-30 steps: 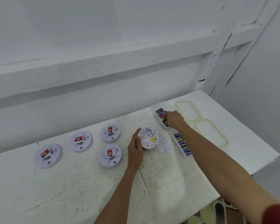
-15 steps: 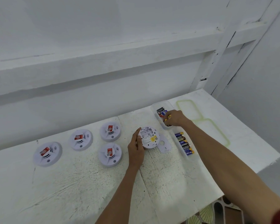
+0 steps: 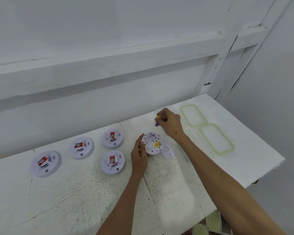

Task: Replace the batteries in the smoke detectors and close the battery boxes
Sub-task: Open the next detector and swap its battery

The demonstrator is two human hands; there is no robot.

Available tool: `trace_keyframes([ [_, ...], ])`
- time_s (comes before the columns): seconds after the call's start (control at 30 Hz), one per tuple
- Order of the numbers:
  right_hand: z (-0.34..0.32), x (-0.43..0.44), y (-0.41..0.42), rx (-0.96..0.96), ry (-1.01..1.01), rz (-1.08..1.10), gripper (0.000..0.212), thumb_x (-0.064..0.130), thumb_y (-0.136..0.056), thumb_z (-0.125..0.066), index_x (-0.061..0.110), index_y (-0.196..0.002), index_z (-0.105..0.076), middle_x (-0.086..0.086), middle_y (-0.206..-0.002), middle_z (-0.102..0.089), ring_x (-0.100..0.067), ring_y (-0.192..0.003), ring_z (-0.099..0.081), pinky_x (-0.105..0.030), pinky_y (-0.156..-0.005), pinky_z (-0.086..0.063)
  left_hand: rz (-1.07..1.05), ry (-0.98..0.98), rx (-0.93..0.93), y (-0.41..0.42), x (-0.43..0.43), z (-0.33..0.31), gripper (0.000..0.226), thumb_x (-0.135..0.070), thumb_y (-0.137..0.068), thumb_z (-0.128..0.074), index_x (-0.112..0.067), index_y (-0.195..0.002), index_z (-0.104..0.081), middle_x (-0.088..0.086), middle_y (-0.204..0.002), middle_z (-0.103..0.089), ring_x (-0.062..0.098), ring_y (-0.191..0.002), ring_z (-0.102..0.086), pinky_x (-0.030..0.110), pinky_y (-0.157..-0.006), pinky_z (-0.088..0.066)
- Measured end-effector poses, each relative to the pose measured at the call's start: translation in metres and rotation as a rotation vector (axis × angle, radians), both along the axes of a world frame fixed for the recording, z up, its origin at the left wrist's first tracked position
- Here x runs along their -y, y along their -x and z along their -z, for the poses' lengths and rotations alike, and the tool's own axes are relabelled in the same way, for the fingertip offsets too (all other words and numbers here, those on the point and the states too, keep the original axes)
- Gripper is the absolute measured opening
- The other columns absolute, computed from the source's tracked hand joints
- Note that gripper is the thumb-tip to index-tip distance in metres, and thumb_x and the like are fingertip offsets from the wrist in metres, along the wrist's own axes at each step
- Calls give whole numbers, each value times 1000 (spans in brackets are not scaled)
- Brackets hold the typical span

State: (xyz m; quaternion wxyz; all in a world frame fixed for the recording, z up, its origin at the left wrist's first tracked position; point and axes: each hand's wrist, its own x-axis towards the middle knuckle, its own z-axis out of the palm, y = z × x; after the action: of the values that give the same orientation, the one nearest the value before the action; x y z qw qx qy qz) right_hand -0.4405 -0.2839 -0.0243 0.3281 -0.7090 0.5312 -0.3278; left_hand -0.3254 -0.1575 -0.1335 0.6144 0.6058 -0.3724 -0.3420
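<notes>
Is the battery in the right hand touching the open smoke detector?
Apart. The head view shows the battery, pinched in the right hand, with bare table between it and the open smoke detector.

A single head-worn camera looks forward and down, near the white table point(image 3: 71, 204), facing the wall point(image 3: 109, 39) behind

Left hand point(image 3: 139, 156) and right hand point(image 3: 171, 123) both bare. Behind each wrist a slim bare forearm, uncovered all the way to the frame edge.
</notes>
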Motion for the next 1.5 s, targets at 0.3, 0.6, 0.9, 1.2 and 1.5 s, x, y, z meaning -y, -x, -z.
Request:
trace_keyframes([
  [0.3,36,-50,-19,79,-50,149,17,29,-85,-75,20,-88,-60,7,-73,-70,-18,-76,-67,-39,-68,-57,8,-24,-80,-2,-1,-2,42,-40,-107,-41,-31,-146,-54,0,-139,-65,16,-121,-66,52,-92,-61],
  [0.6,55,-69,-31,-120,37,269,18,30,-92,-67,13,-89,-62,-2,-94,-58,-13,-83,-55,-13,-66,-43,17,-26,-58,-3,0,-1,45,-43,-105,-41,-31,-146,-54,1,-139,-64,20,-120,-67,55,-92,-61],
  [0.9,74,-96,-37,-393,280,220,35,26,-102,-46,3,-112,-70,-12,-127,-63,-27,-113,-53,-38,-85,-54,18,-17,48,-3,-1,0,37,-20,-112,-38,-19,-146,-53,-3,-136,-63,0,-120,-62,31,-104,-54],
  [1.2,69,-93,-33,-637,343,124,39,32,-97,-44,6,-105,-71,-13,-115,-68,-28,-100,-58,-37,-73,-55,-8,-14,70,-2,0,-2,35,-11,-113,-34,-22,-142,-52,-17,-128,-62,-10,-113,-61,10,-92,-48],
  [1.5,25,-18,-4,-291,143,256,22,12,-92,-52,8,-103,-71,-8,-89,-72,-21,-78,-62,-31,-64,-48,4,-21,-21,-1,2,7,45,-40,-107,-36,-27,-146,-54,-1,-138,-65,16,-122,-65,52,-97,-59],
])
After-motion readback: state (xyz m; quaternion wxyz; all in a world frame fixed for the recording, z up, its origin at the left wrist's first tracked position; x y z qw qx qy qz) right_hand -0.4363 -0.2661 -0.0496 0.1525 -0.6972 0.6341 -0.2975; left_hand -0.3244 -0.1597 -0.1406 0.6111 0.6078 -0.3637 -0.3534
